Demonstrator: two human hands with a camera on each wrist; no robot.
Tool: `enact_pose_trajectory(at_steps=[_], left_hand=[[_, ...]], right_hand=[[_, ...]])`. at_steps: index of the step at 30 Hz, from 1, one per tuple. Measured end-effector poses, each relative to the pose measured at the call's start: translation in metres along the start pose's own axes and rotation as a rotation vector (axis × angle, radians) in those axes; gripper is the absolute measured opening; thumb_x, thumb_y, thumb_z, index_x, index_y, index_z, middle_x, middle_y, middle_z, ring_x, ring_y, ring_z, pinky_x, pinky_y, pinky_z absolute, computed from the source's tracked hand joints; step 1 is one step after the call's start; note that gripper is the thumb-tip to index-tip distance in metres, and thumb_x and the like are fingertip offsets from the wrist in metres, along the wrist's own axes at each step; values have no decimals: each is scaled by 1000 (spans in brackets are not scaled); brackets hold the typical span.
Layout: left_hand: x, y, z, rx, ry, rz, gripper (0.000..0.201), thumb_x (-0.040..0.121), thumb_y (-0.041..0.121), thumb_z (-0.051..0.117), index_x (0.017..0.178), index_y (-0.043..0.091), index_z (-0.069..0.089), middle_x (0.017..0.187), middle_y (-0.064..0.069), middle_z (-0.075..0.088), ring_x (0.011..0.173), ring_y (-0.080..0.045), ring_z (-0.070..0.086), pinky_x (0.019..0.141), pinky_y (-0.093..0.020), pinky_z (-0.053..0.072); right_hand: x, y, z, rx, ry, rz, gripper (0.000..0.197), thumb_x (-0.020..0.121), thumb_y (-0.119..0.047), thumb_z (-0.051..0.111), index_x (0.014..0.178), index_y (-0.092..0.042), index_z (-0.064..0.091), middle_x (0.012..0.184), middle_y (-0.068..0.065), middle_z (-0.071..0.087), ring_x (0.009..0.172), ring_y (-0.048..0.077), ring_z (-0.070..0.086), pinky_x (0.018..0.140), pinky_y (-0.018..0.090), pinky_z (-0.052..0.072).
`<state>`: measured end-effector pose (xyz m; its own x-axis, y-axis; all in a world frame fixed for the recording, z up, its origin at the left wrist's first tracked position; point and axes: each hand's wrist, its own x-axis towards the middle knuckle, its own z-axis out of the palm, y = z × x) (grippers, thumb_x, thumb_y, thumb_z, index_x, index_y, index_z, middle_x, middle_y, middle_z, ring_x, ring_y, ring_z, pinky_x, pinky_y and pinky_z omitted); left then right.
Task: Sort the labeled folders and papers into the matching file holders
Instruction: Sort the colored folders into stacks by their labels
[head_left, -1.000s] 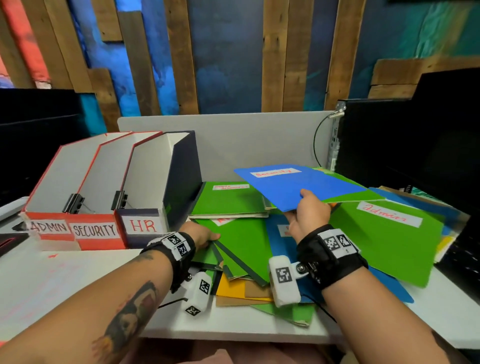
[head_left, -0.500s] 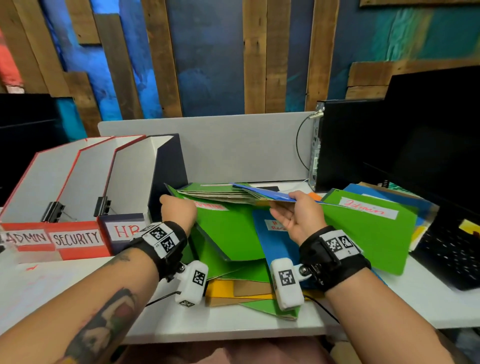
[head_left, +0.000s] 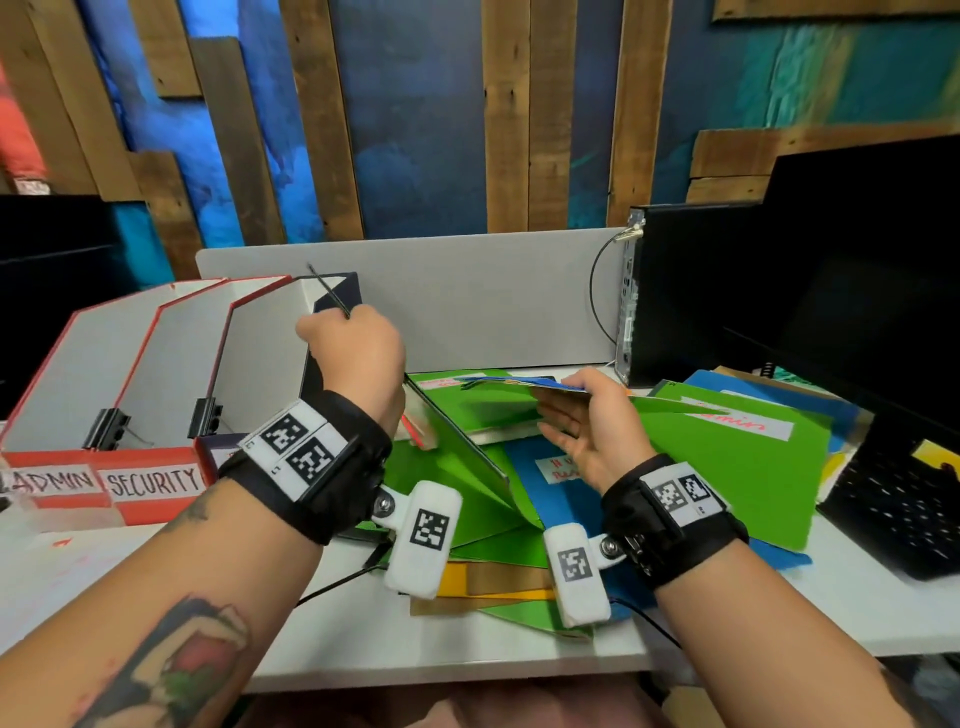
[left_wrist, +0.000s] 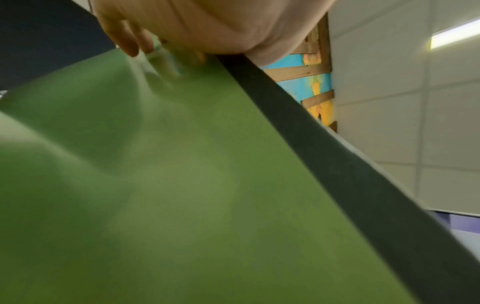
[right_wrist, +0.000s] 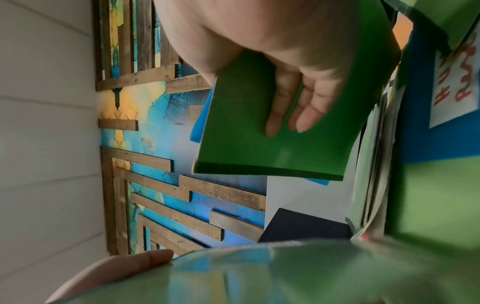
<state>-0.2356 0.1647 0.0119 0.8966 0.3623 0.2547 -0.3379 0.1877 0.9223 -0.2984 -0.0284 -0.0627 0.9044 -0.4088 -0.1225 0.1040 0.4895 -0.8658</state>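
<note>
I read my left hand (head_left: 353, 345) as raised beside the third file holder (head_left: 265, 358) (its label hidden behind my wrist), fingers curled round the upper edge of a green folder (head_left: 457, 452) that stands tilted on edge, its lower end in the pile. In the left wrist view the fingers (left_wrist: 130, 41) clamp that folder's green face (left_wrist: 182, 185). My right hand (head_left: 592, 431) is palm-up, fingers straight beneath a flat green folder (right_wrist: 259, 133), thumb on top, with a blue folder (head_left: 524, 383) lying on it. The ADMIN holder (head_left: 78, 364) and SECURITY holder (head_left: 166, 364) stand left of the third. The remaining folders (head_left: 727, 467) lie heaped on the white desk (head_left: 363, 639), one labelled Admin. A keyboard (head_left: 893, 509) sits right.
</note>
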Motion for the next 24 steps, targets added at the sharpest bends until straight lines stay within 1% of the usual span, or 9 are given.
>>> enact_pose_trajectory(at_steps=[2, 6, 8, 10, 12, 16, 18, 21, 24], left_hand=[[-3, 10, 6, -121, -35, 18, 23, 87, 12, 48, 73, 22, 33, 77, -7, 43, 83, -25, 47, 62, -27, 42], [-14, 24, 12, -288, -29, -41, 14, 88, 11, 45, 88, 23, 40, 108, -14, 59, 90, -28, 64, 81, -49, 59], [-14, 21, 12, -327, -39, -33, 18, 93, 3, 42, 89, 20, 45, 107, -19, 62, 86, -30, 65, 78, -53, 59], [-9, 12, 11, -334, -19, -42, 18, 94, -1, 40, 88, 12, 52, 99, -22, 64, 80, -31, 65, 74, -53, 60], [-2, 3, 8, -319, 7, -63, 18, 92, -1, 40, 92, 1, 59, 92, -23, 65, 75, -31, 63, 69, -50, 60], [10, -7, 3, -291, 43, -131, 19, 97, 3, 41, 92, 5, 59, 79, -15, 56, 63, -24, 57, 64, -34, 55], [16, -6, 3, -270, 36, -184, 19, 100, 4, 40, 96, 7, 57, 74, -7, 53, 52, -16, 55, 54, -25, 53], [19, -10, 7, -337, 16, -268, 19, 92, 5, 48, 106, 5, 61, 82, -14, 60, 60, -23, 61, 62, -42, 60], [11, -21, 12, -270, -126, -444, 58, 71, 18, 66, 127, 5, 58, 104, -16, 72, 80, -31, 73, 74, -59, 59]], right_hand=[[-1, 2, 2, -28, -41, 28, 10, 91, -21, 50, 82, -20, 56, 115, 12, 74, 100, 25, 62, 95, 41, 45], [-1, 3, 3, -91, -99, 101, 11, 89, -31, 49, 92, -22, 57, 118, 8, 74, 107, 26, 57, 103, 45, 37], [-3, 1, 3, -111, -123, 167, 17, 88, -35, 49, 88, -22, 59, 106, 10, 70, 80, 25, 54, 73, 37, 47], [-5, 0, 2, -167, -140, 213, 22, 88, -38, 48, 85, -19, 60, 88, 8, 63, 62, 22, 48, 50, 26, 39], [-3, -2, 0, -208, -143, 233, 27, 87, -40, 50, 92, -18, 64, 85, 4, 61, 71, 23, 48, 58, 26, 38], [0, -5, -7, -268, -91, 289, 33, 84, -42, 53, 102, -21, 69, 109, 8, 54, 109, 31, 46, 91, 46, 34], [-2, -7, -9, -65, -69, 313, 27, 86, -30, 56, 104, -14, 68, 113, 14, 55, 117, 40, 54, 96, 52, 43], [6, -10, -12, 213, 76, 124, 11, 89, -2, 49, 83, -6, 57, 91, 16, 63, 82, 29, 68, 68, 37, 59], [13, -16, -14, 255, 187, -53, 19, 92, 7, 49, 81, -6, 57, 86, 15, 64, 80, 27, 65, 62, 35, 59]])
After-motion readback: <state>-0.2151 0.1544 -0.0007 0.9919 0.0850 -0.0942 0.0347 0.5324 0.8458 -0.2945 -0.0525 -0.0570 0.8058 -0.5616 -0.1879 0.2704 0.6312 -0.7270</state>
